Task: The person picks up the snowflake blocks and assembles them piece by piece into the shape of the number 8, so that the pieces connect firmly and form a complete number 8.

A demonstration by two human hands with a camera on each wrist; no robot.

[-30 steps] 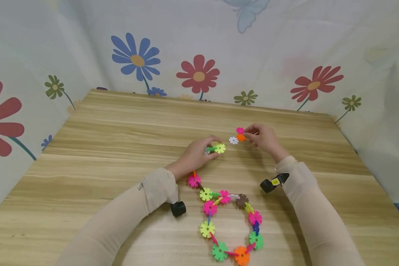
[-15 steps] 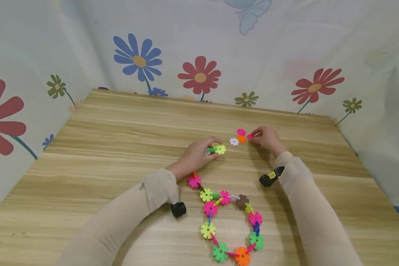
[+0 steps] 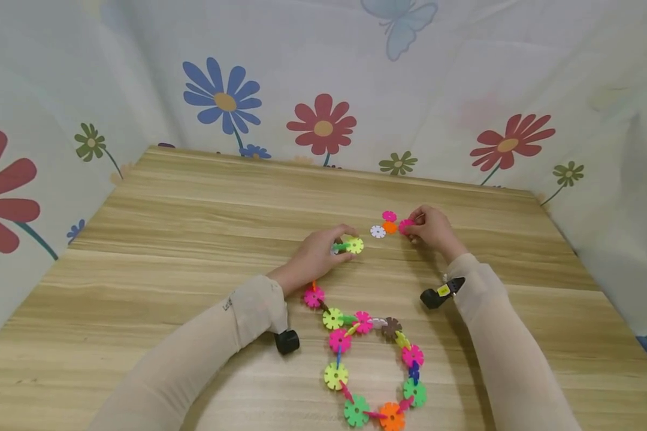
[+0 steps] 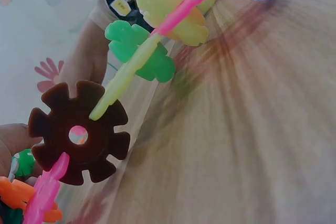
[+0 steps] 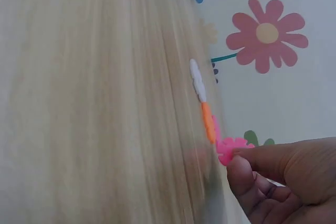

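Between the thumb and fingers of my right hand (image 3: 435, 232) is a pink snowflake disc (image 5: 228, 149), pinched at its edge. My left hand (image 3: 314, 254) grips the end of a chain of linked snowflake discs, where a yellow disc (image 3: 355, 245) and a green disc sit between thumb and fingers. From that hand the chain (image 3: 336, 376) runs back toward the body and bends into a loop on the table. A brown disc (image 4: 52, 124) linked to pink and yellow ones fills part of the left wrist view. The left fingers are mostly hidden there.
Loose white (image 3: 378, 231), orange (image 3: 390, 228) and pink (image 3: 389, 215) discs lie flat on the wooden table (image 3: 194, 203), just left of the right hand. A flower-printed cloth (image 3: 437, 108) hangs behind the table. Each sleeve carries a black wrist camera.
My right hand has lifted the pink disc and shifted slightly right of the loose discs, turning it to face the view. The left hand stays in place with the chain.
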